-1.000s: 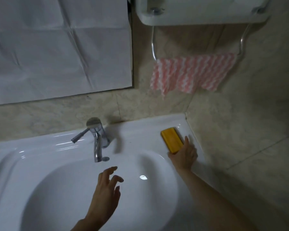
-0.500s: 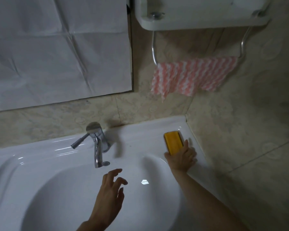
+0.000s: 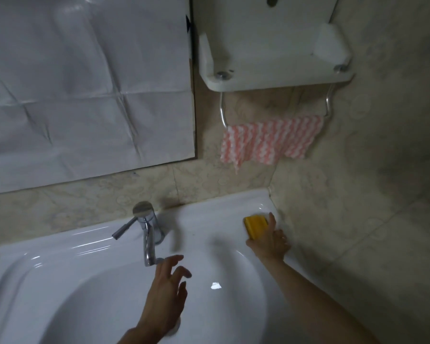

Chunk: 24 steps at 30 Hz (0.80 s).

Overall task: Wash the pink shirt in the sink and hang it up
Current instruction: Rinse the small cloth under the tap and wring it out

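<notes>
A pink-and-white patterned cloth [image 3: 268, 142] hangs over the metal towel bar [image 3: 222, 112] under a white wall shelf. Below it, the white sink [image 3: 90, 247] shows no water in its basin. On the sink's back right corner lies a yellow soap bar [image 3: 255, 225]. My right hand [image 3: 269, 240] covers the bar's near end, thumb on its left side and index finger along its right side. My left hand [image 3: 165, 294] hovers over the basin below the chrome tap [image 3: 148, 234], fingers spread and loosely bent, holding nothing.
The white shelf [image 3: 271, 75] juts out above the towel bar. A white creased sheet [image 3: 85, 90] covers the wall at the left. Tiled walls close in behind the sink and on the right.
My right hand has slid further onto the soap bar and its thumb and finger now lie on its sides. My left hand stays over the basin. The view has tilted upward.
</notes>
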Each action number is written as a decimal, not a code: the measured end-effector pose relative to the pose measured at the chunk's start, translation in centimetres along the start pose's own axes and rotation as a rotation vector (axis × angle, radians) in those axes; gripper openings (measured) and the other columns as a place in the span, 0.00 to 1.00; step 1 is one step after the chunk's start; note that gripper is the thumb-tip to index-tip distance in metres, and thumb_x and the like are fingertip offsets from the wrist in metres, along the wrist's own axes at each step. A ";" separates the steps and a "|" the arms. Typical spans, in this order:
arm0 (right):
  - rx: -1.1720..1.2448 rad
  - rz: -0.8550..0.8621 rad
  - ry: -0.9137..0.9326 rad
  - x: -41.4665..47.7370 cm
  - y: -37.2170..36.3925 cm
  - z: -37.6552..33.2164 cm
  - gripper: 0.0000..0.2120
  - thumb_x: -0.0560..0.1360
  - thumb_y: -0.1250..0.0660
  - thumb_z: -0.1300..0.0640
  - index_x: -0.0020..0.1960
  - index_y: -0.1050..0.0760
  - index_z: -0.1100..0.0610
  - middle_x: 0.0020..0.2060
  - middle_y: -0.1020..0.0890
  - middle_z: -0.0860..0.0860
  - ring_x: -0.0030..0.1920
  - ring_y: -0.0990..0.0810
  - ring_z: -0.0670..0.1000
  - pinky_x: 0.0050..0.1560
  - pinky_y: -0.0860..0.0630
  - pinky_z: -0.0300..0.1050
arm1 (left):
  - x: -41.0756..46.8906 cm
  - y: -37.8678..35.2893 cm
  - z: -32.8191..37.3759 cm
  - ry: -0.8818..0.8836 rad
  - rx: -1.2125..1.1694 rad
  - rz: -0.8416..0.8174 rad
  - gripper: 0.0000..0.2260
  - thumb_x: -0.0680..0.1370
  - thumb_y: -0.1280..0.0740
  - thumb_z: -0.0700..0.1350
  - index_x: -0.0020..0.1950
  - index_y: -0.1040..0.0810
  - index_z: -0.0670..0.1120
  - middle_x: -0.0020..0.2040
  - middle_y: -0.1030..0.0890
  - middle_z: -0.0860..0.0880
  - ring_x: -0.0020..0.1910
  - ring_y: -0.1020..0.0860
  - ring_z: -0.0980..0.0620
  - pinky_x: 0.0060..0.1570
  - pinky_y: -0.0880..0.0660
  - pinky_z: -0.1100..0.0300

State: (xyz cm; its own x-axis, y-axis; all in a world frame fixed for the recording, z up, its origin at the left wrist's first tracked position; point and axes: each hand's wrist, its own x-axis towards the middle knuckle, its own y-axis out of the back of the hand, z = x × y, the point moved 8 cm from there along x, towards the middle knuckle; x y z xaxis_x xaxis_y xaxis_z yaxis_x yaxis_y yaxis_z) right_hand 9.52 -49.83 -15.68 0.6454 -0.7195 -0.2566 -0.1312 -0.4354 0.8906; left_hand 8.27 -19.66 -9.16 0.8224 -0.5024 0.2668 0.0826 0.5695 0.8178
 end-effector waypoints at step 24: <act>-0.013 0.180 0.662 -12.7 41.3 -20.8 0.53 0.62 0.23 0.51 0.75 0.54 0.39 0.63 0.26 0.57 0.62 0.26 0.57 0.59 0.28 0.49 | 8.0 9.0 1.7 0.015 -0.189 0.113 0.21 0.74 0.35 0.32 0.26 0.23 0.53 0.48 0.26 0.53 0.53 0.25 0.50 0.49 0.34 0.75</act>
State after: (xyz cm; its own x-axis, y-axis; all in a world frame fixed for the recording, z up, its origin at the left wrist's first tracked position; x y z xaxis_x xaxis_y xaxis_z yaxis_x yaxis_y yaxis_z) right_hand 11.53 -47.42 32.21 0.9387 -0.2964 0.1758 -0.2735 -0.3306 0.9033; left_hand 14.63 -19.69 1.19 0.8406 -0.4194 0.3427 0.0922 0.7342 0.6726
